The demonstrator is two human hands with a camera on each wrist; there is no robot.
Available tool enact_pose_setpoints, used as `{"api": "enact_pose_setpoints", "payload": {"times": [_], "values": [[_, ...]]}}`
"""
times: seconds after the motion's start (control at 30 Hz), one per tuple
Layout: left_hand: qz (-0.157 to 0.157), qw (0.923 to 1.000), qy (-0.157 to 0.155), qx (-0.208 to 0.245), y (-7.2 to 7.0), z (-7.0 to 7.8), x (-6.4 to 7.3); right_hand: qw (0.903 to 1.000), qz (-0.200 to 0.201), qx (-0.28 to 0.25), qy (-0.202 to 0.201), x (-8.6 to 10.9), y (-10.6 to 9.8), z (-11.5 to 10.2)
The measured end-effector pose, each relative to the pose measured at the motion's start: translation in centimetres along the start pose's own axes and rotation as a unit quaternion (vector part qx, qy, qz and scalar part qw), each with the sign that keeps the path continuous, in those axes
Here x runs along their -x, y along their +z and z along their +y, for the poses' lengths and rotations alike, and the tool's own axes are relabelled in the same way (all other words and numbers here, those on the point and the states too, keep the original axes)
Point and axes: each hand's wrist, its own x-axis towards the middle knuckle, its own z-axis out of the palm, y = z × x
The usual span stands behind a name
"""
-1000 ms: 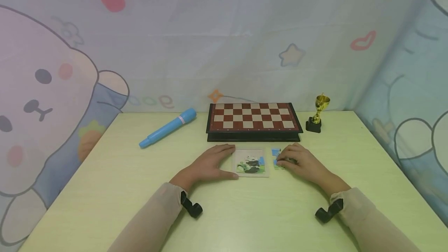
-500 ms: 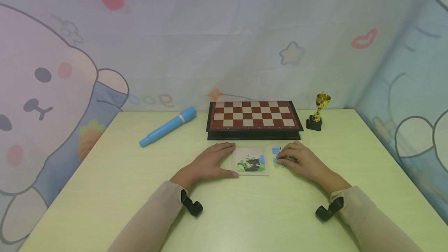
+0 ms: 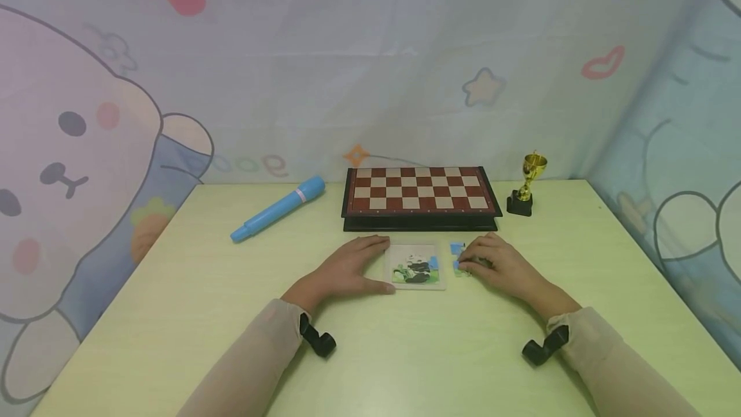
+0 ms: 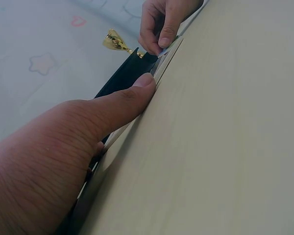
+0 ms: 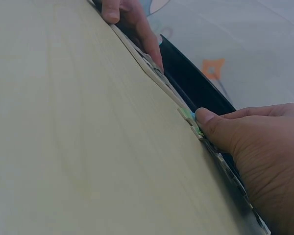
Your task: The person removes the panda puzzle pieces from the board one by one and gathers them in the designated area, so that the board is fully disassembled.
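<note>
Lying flat on a pale table (image 3: 370,352) before a cartoon-printed curtain (image 3: 289,82), the puzzle tray (image 3: 419,287) is nearly square, neither axis clearly longer; its panda picture (image 3: 418,271) turns its grassy edge away from the chessboard (image 3: 421,192) behind the tray. The tray lies between the left hand (image 3: 350,268), spread and touching its left edge, and the right hand (image 3: 499,266), fingers curled over loose pieces (image 3: 457,248); whether these pinch one cannot be told.

Faint letters (image 3: 247,165) on backdrop (image 3: 324,69), perhaps "oog"
</note>
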Motion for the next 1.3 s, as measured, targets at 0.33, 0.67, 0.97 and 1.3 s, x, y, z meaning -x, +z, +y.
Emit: {"api": "enact_pose_setpoints", "payload": {"times": [0.33, 0.67, 0.97, 1.3], "values": [[0.000, 1.0000, 0.004, -0.002, 0.0, -0.1, -0.1, 0.9999, -0.003, 0.007, 0.012, 0.0, 0.0, 0.1], [0.003, 1.0000, 0.008, 0.003, -0.1, -0.1, 0.0, 0.9996, 0.008, 0.004, 0.027, -0.2, 0.4, -0.1], [0.002, 1.0000, 0.005, 0.003, 0.1, -0.3, -0.1, 0.9983, -0.023, -0.009, 0.052, -2.9, 3.1, -2.8], [0.004, 1.0000, 0.006, 0.002, 0.3, -0.5, -0.1, 0.9974, -0.037, 0.052, 0.035, -5.8, 5.4, -4.2]]}}
